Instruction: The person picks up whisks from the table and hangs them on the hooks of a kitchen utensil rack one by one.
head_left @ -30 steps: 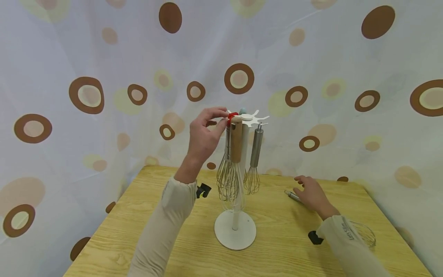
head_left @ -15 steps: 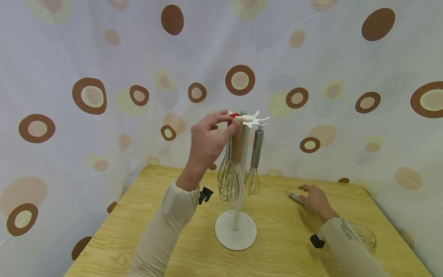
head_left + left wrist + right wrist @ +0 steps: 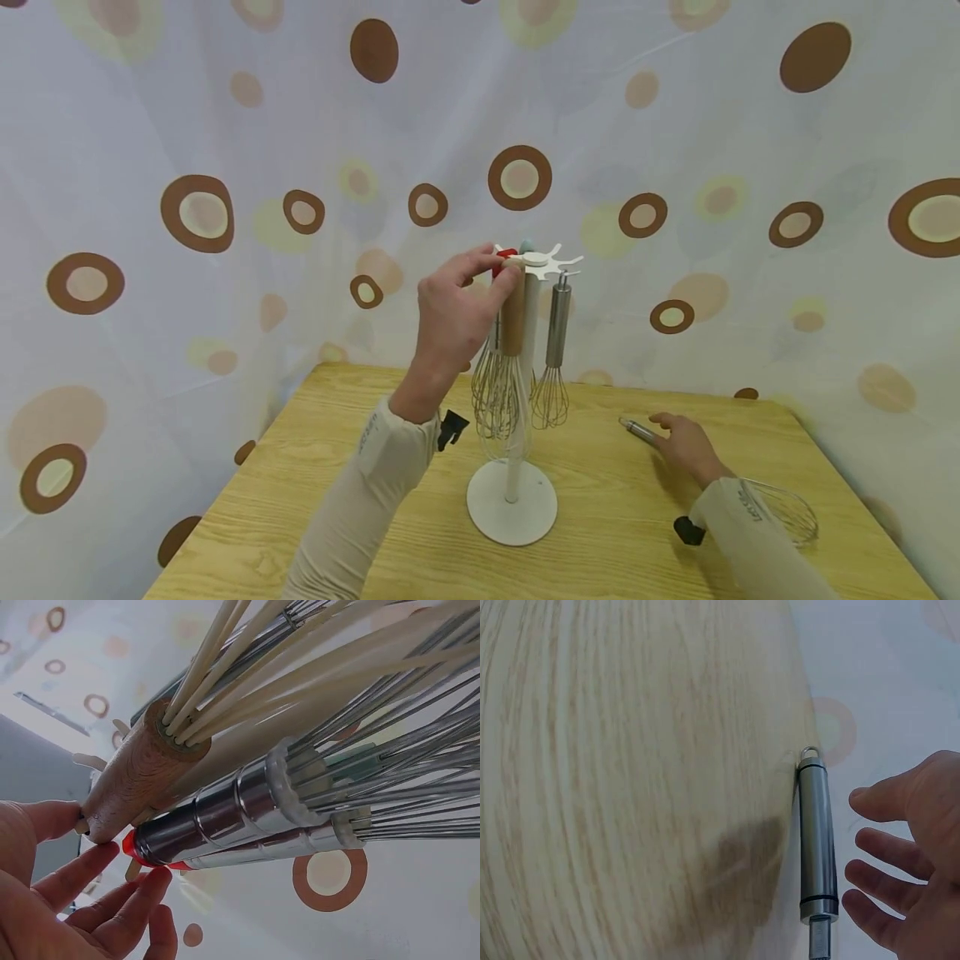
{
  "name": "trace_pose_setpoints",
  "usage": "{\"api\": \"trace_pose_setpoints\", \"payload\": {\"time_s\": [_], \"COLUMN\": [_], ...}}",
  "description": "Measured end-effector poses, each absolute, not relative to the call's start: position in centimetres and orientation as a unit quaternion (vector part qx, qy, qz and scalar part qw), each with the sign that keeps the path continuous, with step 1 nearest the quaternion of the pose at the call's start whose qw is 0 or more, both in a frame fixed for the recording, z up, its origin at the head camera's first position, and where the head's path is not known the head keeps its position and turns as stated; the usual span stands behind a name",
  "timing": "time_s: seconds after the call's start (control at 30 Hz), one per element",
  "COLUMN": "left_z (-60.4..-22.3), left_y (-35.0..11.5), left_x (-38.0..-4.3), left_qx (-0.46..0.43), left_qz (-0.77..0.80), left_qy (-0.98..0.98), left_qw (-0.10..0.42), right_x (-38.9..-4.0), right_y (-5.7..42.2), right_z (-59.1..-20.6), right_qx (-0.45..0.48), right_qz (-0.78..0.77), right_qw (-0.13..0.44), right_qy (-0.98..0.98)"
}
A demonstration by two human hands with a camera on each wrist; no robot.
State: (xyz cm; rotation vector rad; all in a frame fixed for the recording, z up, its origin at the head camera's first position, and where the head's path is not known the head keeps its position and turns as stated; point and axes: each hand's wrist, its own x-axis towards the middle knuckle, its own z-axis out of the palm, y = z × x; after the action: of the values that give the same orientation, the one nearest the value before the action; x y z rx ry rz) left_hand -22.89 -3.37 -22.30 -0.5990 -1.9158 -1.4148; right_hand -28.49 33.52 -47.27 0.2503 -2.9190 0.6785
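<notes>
My left hand (image 3: 457,315) is at the top of a white rotating utensil stand (image 3: 536,492), thumb and forefinger on the hook end of a wooden-handled whisk (image 3: 513,321). In the left wrist view, the thumb meets the end of that wooden handle and the forefinger lies at its lower edge. Beside it hang two red-tipped metal-handled whisks (image 3: 225,814), close to my other fingers. My right hand (image 3: 686,447), fingers loose, hovers by the steel handle of another whisk (image 3: 817,832) lying on the table; a gap shows between fingertips and handle.
A smaller steel whisk (image 3: 557,329) hangs on the stand's right side. Bare hooks (image 3: 570,260) stick out at its top right. The wooden table (image 3: 360,500) ends at a spotted curtain (image 3: 675,108) behind. My right sleeve partly covers the lying whisk's wires (image 3: 795,512).
The left thumb and forefinger have shifted right, from the red-tipped handle onto the top of the wooden one. My right hand stays near the lying whisk, moving only slightly.
</notes>
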Motion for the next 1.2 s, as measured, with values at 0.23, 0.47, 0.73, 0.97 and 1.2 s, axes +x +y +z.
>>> {"api": "trace_pose_setpoints", "payload": {"time_s": [0.23, 0.47, 0.73, 0.97, 1.2], "left_z": [-22.5, -22.5, -22.5, -22.4, -22.4], "left_y": [-3.3, -3.2, -3.3, -3.4, -3.6], "left_x": [-22.9, -23.1, -22.9, -23.1, -23.5], "left_qx": [-0.228, -0.23, -0.231, -0.235, -0.238], "left_qz": [-0.53, -0.523, -0.544, -0.554, -0.557], "left_qy": [-0.753, -0.757, -0.75, -0.743, -0.743], "left_qw": [0.315, 0.316, 0.298, 0.294, 0.284], "right_x": [-28.4, -28.6, -28.6, -28.4, -28.1], "right_y": [33.8, 34.2, 34.3, 33.9, 33.3], "right_z": [-48.1, -48.9, -50.0, -49.8, -49.6], "right_qx": [0.074, 0.071, 0.061, 0.069, 0.078], "right_qz": [0.21, 0.202, 0.199, 0.2, 0.194], "right_qw": [0.065, 0.059, 0.038, 0.038, 0.033], "right_qy": [-0.973, -0.975, -0.977, -0.977, -0.977]}}
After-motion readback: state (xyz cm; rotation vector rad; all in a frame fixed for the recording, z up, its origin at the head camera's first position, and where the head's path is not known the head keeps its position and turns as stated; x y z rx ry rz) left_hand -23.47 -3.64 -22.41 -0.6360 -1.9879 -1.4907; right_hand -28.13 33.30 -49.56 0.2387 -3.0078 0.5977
